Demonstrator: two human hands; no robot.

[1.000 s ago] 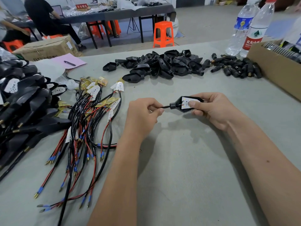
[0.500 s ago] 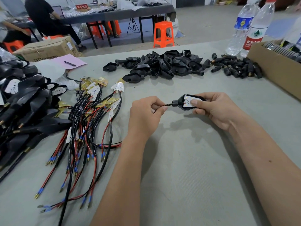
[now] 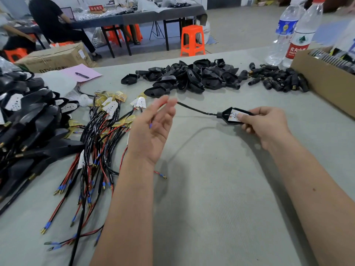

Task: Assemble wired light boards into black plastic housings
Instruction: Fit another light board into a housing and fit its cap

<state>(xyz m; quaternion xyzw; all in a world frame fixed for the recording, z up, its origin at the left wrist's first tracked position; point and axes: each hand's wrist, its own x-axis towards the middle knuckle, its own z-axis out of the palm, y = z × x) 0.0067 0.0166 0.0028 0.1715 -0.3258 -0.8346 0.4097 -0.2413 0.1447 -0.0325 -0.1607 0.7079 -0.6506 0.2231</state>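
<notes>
- Housing [image 3: 233, 117] with light board [image 3: 235, 115] inside, above the table [image 3: 211, 189], gripped by right hand [image 3: 267, 125]; thumb pressing the board
- Left hand [image 3: 153, 129] left of housing, fingers [image 3: 169, 104] loosely spread; cable [image 3: 194, 109] runs between

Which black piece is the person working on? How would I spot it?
Look right of the grey table's middle, nearer than the pile of empty black housings. The housing in the right hand is the one: it alone is held, with a white board inside.
</notes>
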